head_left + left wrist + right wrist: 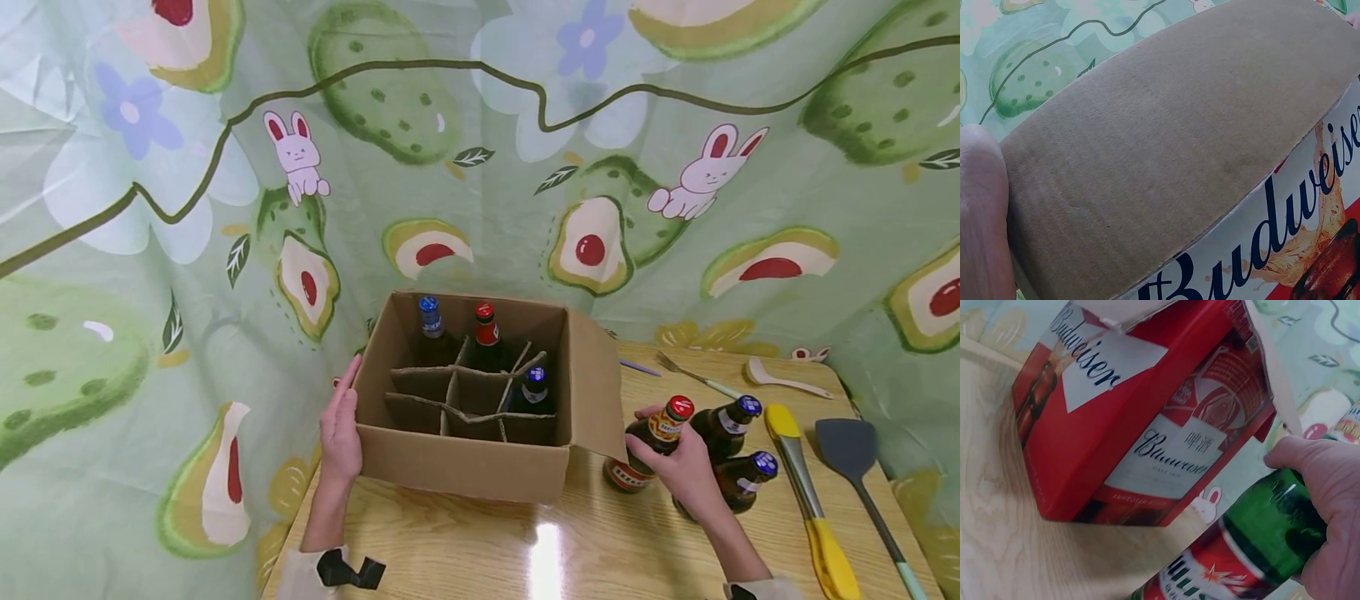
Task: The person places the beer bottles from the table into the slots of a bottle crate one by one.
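A cardboard box point(457, 467) with divider cells stands open on the wooden table point(525, 550); three capped bottles point(486, 333) stand in its cells. My left hand point(340, 425) lies flat against the box's left side, fingers straight; up close the left wrist view shows the box flap point(1166, 150). My right hand point(678, 467) grips a red-capped green bottle point(651, 442) lying just right of the box. In the right wrist view that bottle point(1254, 550) sits in my fingers beside the red box wall point(1135, 425).
Two blue-capped brown bottles point(731, 450) lie right of my right hand. Yellow tongs point(806, 500), a grey spatula point(855, 467), a fork point(693, 375) and a pale spoon point(780, 379) lie at the table's right. A patterned green cloth point(480, 150) hangs behind.
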{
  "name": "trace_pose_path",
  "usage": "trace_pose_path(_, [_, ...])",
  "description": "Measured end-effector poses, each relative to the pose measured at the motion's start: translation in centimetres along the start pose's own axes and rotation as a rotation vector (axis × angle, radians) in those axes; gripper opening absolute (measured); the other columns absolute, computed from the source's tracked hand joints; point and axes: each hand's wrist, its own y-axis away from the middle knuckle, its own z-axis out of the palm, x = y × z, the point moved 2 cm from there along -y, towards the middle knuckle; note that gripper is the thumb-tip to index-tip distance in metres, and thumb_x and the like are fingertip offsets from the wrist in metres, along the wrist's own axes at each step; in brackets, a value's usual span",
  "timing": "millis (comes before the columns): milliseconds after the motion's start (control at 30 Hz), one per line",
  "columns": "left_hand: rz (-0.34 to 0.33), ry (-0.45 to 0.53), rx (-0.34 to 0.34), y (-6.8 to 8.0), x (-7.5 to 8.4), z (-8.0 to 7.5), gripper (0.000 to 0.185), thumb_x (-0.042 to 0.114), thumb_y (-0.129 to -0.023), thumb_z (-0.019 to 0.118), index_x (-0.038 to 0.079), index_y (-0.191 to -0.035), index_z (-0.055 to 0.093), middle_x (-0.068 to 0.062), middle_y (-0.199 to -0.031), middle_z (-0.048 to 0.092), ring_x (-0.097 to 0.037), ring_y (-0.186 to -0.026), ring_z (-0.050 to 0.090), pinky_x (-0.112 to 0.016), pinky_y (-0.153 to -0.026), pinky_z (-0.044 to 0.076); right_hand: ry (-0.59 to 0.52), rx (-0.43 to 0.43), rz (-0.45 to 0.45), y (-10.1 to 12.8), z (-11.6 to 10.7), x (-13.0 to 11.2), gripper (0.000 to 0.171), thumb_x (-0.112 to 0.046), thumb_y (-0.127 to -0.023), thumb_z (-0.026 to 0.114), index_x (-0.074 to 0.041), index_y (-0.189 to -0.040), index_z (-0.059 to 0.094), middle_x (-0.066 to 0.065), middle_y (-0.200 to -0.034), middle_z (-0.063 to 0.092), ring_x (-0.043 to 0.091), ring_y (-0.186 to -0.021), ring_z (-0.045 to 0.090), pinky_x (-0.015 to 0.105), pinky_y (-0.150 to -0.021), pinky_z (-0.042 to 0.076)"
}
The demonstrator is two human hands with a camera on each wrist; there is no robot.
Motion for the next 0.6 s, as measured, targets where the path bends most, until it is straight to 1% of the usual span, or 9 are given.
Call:
trace_pose_path(67, [0.001,0.009,-0.002,0.0,0.0,0.0,0.048,0.015,-0.114,0.030,0.004,-0.159,0.043,-0.016,-0.163,0.042,-0.028,-0.154,0.032,-0.017,-0.122,0.024,0.026,-0.011,0.009,0.1,0.0,0.3,0.045,-0.012,-0.089,0.084,-0.005,-0.129,0.063,0.018,-0.122,0.069,-0.002,-0.096,0.065,0.022,-0.075,0.056])
trace_pose_path(100, [0.001,0.013,-0.002,0.0,0.0,0.0,0.048,0.015,-0.114,0.030,0.004,-0.159,0.043,-0.016,-0.163,0.042,-0.028,-0.154,0.032,-0.017,-0.122,0.024,0.039,-0.014,0.014,0.1,0.0,0.4,0.049,-0.011,-0.087,0.085,-0.005,-0.129,0.062,0.017,-0.121,0.070,0.002,-0.097,0.066,0.023,-0.076,0.056])
trace_pose_path(233, [0.003,0.012,-0.003,0.0,0.0,0.0,0.048,0.015,-0.114,0.030,0.003,-0.159,0.042,-0.019,-0.163,0.041,-0.029,-0.154,0.032,-0.017,-0.122,0.023,0.101,-0.025,0.057,0.4,0.0,0.7,0.064,-0.010,-0.081,0.090,-0.004,-0.134,0.056,0.019,-0.120,0.069,0.026,-0.104,0.070,0.025,-0.077,0.056])
trace_pose_path(300, [0.000,0.008,-0.001,0.0,0.0,0.0,0.048,0.015,-0.114,0.030,0.003,-0.159,0.043,-0.018,-0.163,0.041,-0.029,-0.154,0.032,-0.017,-0.122,0.023,0.128,-0.025,0.092,0.6,0.1,0.8,0.068,-0.012,-0.080,0.090,-0.003,-0.137,0.053,0.021,-0.121,0.069,0.036,-0.106,0.070,0.029,-0.077,0.057])
trace_pose_path(333, [-0.001,0.006,0.000,0.0,0.0,0.0,0.048,0.015,-0.114,0.030,0.003,-0.159,0.043,-0.018,-0.163,0.041,-0.029,-0.154,0.032,-0.017,-0.122,0.023,0.146,-0.019,0.111,0.7,0.1,0.8,0.068,-0.014,-0.081,0.090,-0.002,-0.137,0.053,0.022,-0.121,0.069,0.039,-0.106,0.070,0.030,-0.077,0.057])
trace_pose_path(400, [-0.004,0.005,0.002,0.0,0.0,0.0,0.048,0.015,-0.114,0.030,0.004,-0.159,0.043,-0.016,-0.163,0.042,-0.029,-0.154,0.032,-0.016,-0.122,0.023,0.181,0.009,0.147,1.0,0.2,0.8,0.066,-0.020,-0.082,0.090,-0.001,-0.135,0.053,0.024,-0.118,0.071,0.041,-0.103,0.072,0.034,-0.074,0.058])
trace_pose_path(467, [-0.005,0.007,0.003,0.0,0.0,-0.1,0.048,0.015,-0.114,0.030,0.004,-0.159,0.043,-0.016,-0.163,0.042,-0.029,-0.154,0.032,-0.017,-0.122,0.023,0.223,0.056,0.170,1.2,0.3,0.6,0.062,-0.025,-0.082,0.090,0.000,-0.129,0.056,0.023,-0.110,0.073,0.039,-0.095,0.074,0.036,-0.069,0.058])
trace_pose_path(533, [-0.006,0.004,0.003,0.0,0.0,0.0,0.048,0.015,-0.114,0.030,0.004,-0.159,0.043,-0.017,-0.163,0.042,-0.029,-0.154,0.032,-0.016,-0.121,0.023,0.262,0.106,0.178,1.3,0.4,0.3,0.058,-0.029,-0.081,0.091,0.000,-0.121,0.060,0.020,-0.099,0.075,0.034,-0.083,0.075,0.036,-0.063,0.056])
trace_pose_path(600, [-0.005,0.006,0.001,-0.1,0.1,0.0,0.048,0.015,-0.114,0.030,0.004,-0.159,0.043,-0.016,-0.163,0.042,-0.030,-0.154,0.032,-0.016,-0.121,0.024,0.285,0.145,0.187,1.3,0.3,0.1,0.058,-0.033,-0.080,0.091,0.000,-0.118,0.061,0.016,-0.080,0.071,0.027,-0.064,0.068,0.033,-0.055,0.051])
